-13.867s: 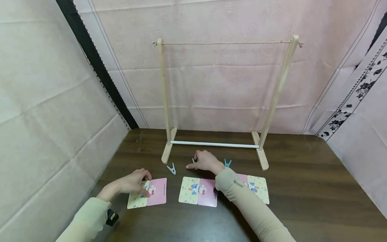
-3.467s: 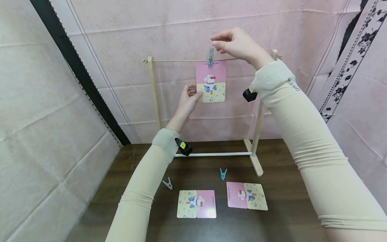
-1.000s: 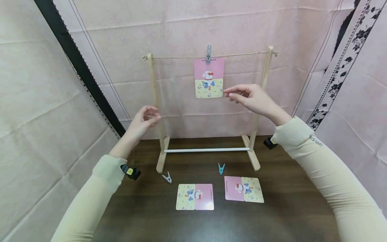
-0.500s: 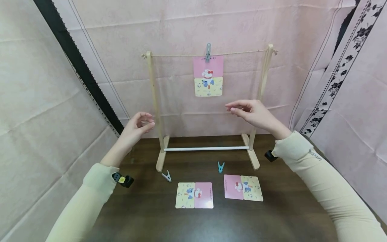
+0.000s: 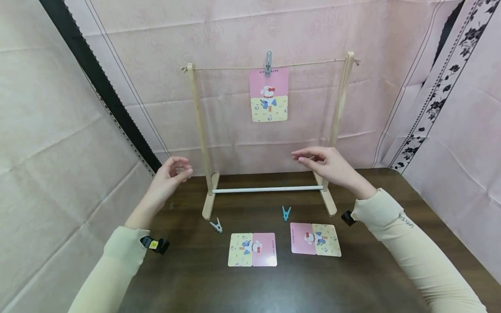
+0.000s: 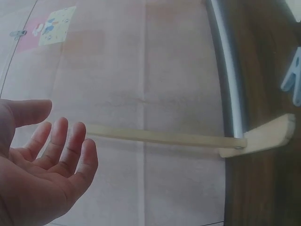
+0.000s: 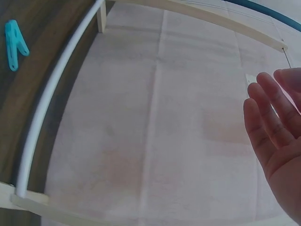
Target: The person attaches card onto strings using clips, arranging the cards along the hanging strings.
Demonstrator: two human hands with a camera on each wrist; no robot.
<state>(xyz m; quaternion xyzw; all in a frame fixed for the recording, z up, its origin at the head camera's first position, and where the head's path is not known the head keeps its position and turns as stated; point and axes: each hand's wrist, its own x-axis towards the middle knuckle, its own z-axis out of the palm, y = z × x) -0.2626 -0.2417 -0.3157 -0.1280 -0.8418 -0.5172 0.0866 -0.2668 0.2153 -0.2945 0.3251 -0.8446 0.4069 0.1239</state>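
Observation:
A pink and yellow card [image 5: 269,104] with a cartoon figure hangs from the string [image 5: 309,64], held by a grey-blue clothespin [image 5: 268,64]. My left hand [image 5: 166,182] hovers beside the rack's left post, fingers loosely bent and holding nothing. At the right post, my right hand [image 5: 328,165] is raised with relaxed fingers, also holding nothing. Two matching cards lie on the table: one in the middle [image 5: 252,250], another card [image 5: 315,239] to its right. Behind them lie a pale clothespin [image 5: 217,225] on the left and a bright blue clothespin [image 5: 286,213].
The wooden rack [image 5: 201,126] stands at the back of the dark wood table [image 5: 219,287], with a white crossbar [image 5: 268,189] low between its feet. Pale cloth [image 5: 242,148] hangs behind it and along both sides.
Earlier, the left card was clipped onto the string with the grey-blue clothespin, and both hands let go. Over the last second both hands have lowered away from the hanging card.

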